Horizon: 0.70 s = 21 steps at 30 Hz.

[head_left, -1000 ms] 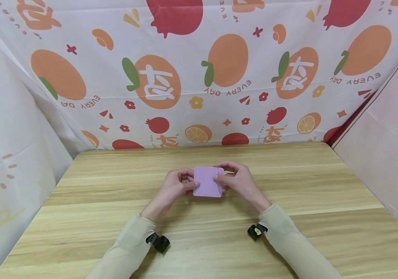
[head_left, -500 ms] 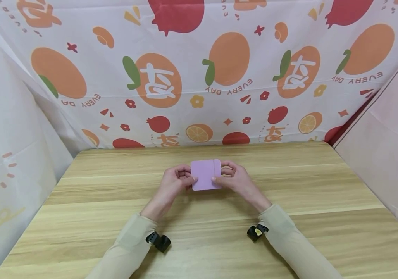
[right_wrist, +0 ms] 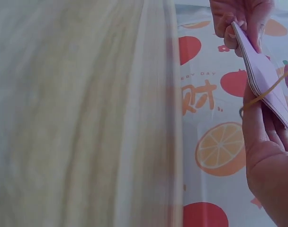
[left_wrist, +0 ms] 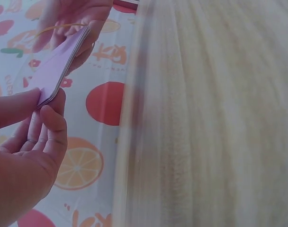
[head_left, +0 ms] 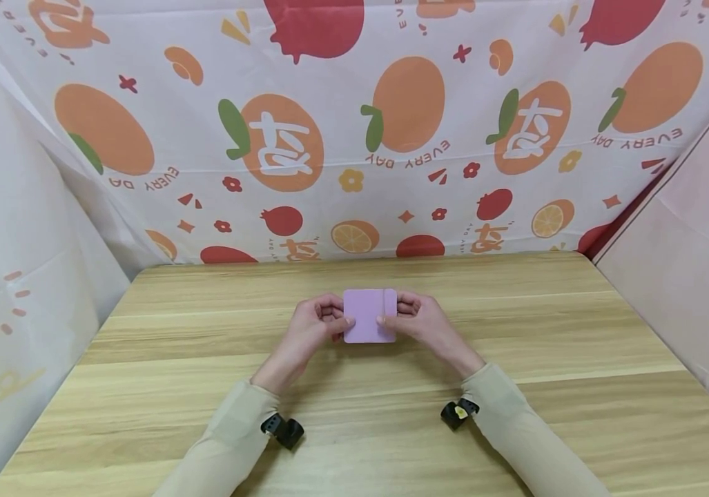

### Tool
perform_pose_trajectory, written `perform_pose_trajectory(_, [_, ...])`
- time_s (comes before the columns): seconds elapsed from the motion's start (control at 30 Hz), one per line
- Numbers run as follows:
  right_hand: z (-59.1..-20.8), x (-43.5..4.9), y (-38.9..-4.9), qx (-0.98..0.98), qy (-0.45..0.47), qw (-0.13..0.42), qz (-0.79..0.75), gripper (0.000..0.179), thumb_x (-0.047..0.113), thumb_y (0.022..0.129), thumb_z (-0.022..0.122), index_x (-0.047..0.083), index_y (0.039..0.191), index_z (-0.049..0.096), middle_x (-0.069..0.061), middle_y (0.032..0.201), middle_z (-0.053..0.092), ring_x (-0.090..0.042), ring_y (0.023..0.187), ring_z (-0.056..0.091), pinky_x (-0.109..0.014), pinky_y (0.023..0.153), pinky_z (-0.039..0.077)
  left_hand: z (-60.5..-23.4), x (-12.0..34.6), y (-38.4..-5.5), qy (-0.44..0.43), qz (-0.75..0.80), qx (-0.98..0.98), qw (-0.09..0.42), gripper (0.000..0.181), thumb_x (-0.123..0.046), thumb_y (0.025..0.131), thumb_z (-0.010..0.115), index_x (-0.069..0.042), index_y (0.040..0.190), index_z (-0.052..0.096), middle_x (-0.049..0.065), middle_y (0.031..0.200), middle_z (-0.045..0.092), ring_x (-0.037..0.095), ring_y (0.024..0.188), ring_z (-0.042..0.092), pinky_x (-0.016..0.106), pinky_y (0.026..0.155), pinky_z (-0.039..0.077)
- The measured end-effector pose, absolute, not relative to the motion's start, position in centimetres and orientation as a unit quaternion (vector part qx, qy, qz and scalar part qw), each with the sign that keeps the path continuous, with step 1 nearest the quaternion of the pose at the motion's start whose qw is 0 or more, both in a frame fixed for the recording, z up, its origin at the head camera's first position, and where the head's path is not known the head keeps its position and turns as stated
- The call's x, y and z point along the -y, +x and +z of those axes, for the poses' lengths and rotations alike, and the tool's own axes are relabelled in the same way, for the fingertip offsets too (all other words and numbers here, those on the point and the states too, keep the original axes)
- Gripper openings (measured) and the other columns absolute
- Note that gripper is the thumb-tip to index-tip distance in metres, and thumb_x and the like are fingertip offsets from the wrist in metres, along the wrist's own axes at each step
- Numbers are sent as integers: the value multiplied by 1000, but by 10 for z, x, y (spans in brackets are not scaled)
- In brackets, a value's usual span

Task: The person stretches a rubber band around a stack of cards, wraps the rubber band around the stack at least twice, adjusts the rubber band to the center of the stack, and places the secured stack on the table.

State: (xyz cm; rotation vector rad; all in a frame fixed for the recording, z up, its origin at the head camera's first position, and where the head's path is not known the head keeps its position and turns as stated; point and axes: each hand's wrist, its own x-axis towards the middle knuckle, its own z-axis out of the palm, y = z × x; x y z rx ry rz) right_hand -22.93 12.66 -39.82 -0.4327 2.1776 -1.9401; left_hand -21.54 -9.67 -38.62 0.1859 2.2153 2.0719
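Both hands hold a small, square lilac notebook (head_left: 364,310) up in front of the person, over the far half of the table. The left hand (head_left: 311,331) pinches its left edge, thumb on the near face and fingers behind. At the opposite edge the right hand (head_left: 431,328) grips it likewise. A thin elastic band (head_left: 383,304) runs down the notebook near its right side. That band looks orange (right_wrist: 272,88) in the right wrist view, where it stands off the cover toward the thumb. Thin stacked layers show along the notebook's edge (left_wrist: 68,64) in the left wrist view.
The wooden table (head_left: 354,428) spreads under both forearms. Behind it hangs a white cloth (head_left: 342,138) printed with fruit, and pale cloths (head_left: 677,276) flank the sides. Black wrist cameras (head_left: 286,433) are strapped to both sleeves.
The notebook rose and tilted slightly, then came down a little and levelled. The right hand's fingers moved from its top right corner to behind its right edge. The elastic band now lies straighter.
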Motion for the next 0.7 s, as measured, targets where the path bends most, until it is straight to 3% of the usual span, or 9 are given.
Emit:
perform_pose_trajectory(0.3, [-399,-127,-229,-740,-149,109,-646,50,13,86,76,-2,130,58,-15,116,66,-22,103,64,-32,85,54,-389,96,-217,58,678,-732,29,15,8,83,69,7,95,60,7,77,61,14,64,55,26,57,48])
perform_pose_trajectory(0.53, [-402,-123,-228,-703,-154,150,-678,42,6,88,73,-6,126,58,-18,112,67,-23,95,68,-48,87,53,-387,97,-218,43,702,-711,10,15,9,84,69,8,95,59,7,75,62,15,61,56,30,58,50])
perform_pose_trajectory(0.7, [-405,-120,-227,-685,-153,158,-695,34,4,89,71,-9,119,60,-20,104,69,-24,90,69,-44,85,54,-382,99,-220,27,725,-688,-9,15,11,84,67,10,96,58,6,74,61,13,58,55,29,56,49])
